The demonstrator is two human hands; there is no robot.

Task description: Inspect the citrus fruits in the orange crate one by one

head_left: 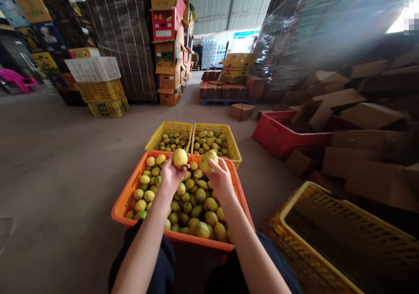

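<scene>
My left hand (pixel 173 174) is closed around a round yellow lemon (pixel 180 158), its fingers under the fruit. A larger, paler lemon (pixel 207 162) is gripped in my right hand (pixel 222 176), thumb on its near side. Both fruits are held up side by side, a small gap between them, over the far part of an orange crate (pixel 119 204). Many yellow and greenish lemons (pixel 200 195) fill that crate, which stands between my knees. Just beyond its far rim are two yellow crates, the left one (pixel 152 142) and the right one (pixel 234 144), both holding similar fruit.
A yellow crate (pixel 296 198) stands at my right, near a red crate (pixel 275 136) and a heap of cardboard boxes (pixel 366 154). Stacked crates (pixel 100 89) and tall box stacks (pixel 168 73) rise at the left and back. Concrete floor (pixel 78 163) lies around.
</scene>
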